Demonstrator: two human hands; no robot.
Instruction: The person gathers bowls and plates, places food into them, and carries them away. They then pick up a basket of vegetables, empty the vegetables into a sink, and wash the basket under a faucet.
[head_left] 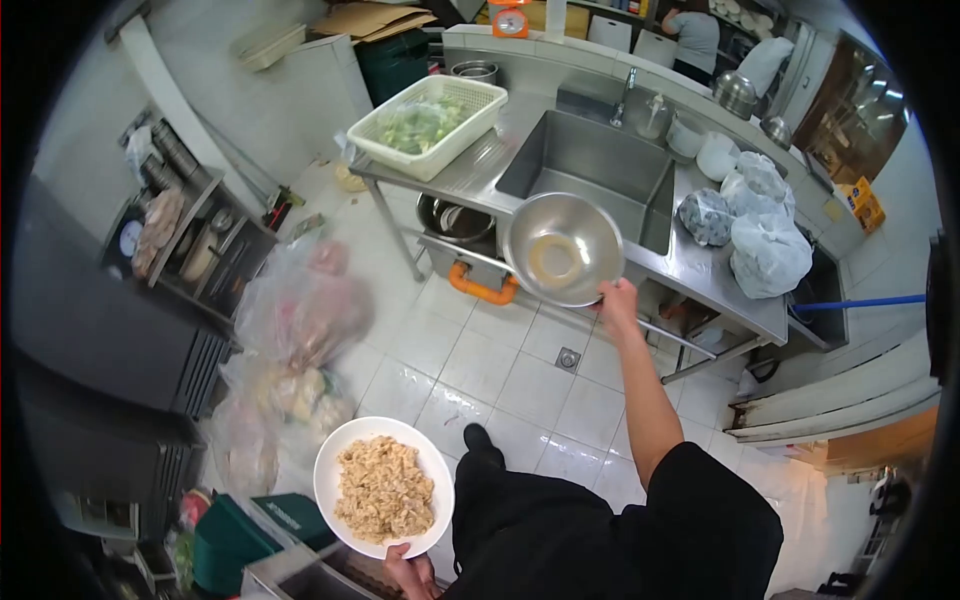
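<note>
Two hands noted in the head view, well apart. Left hand point(408, 572) is clamped on the near rim of a white plate point(328, 485) bearing lumpy beige food point(385, 487). Right hand point(618, 303) is clamped on the rim of a steel bowl point(590, 235), tilted, before the sink point(600, 185). Greens point(420, 122) sit in a basket point(438, 166) left of the sink; bags point(768, 257) right.
</note>
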